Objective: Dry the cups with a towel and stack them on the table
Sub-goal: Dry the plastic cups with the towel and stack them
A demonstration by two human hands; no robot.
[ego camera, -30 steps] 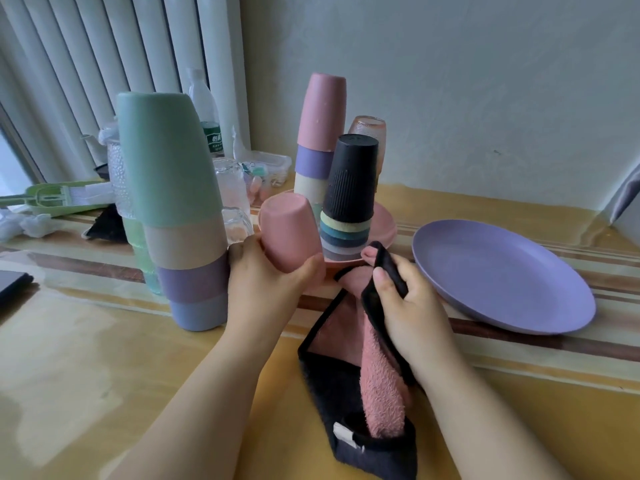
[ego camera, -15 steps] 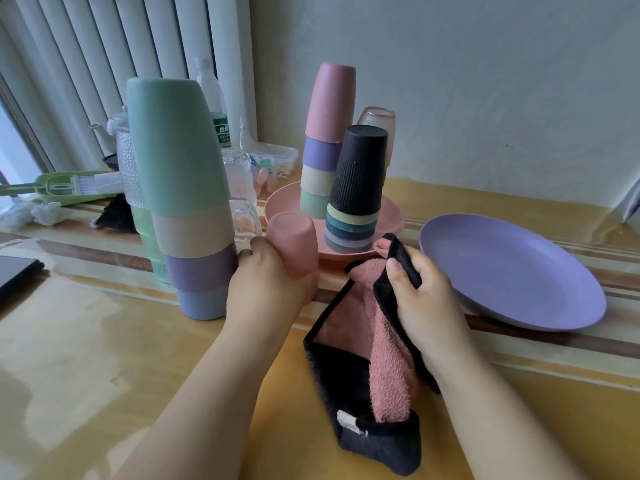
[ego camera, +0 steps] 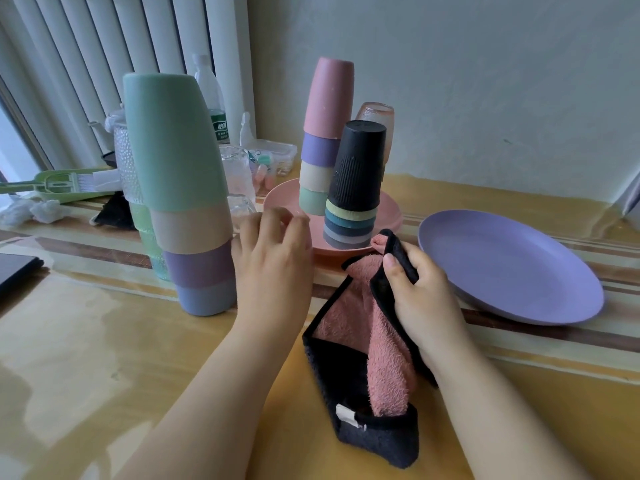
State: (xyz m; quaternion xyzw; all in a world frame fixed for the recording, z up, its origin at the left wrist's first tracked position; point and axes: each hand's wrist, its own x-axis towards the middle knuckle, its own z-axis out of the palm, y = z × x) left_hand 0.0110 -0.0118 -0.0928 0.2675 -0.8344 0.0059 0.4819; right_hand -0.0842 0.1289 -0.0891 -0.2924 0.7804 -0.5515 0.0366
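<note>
My left hand hovers between the tall stack of upside-down cups near the worktop's left side and the pink plate towards the back edge. Its fingers are loosely curled and blurred. Whether they close on anything I cannot tell; if a cup is there, the hand hides it.

My right hand pinches a folded corner of the towel, pink terry with a black border, whose lower end lies on the worktop near the front edge.

On the pink plate stand two more inverted stacks: a pastel one topped by a pink cup, and a shorter one under a ribbed black cup.

The pastel cups look like light, stiff plastic, smooth-walled and probably slippery if wet. I would take one round its middle wall, fingers and thumb opposed. The towel is soft and limp, so it should wrap a cup easily. The tall stack leans slightly and could topple if nudged.
</note>
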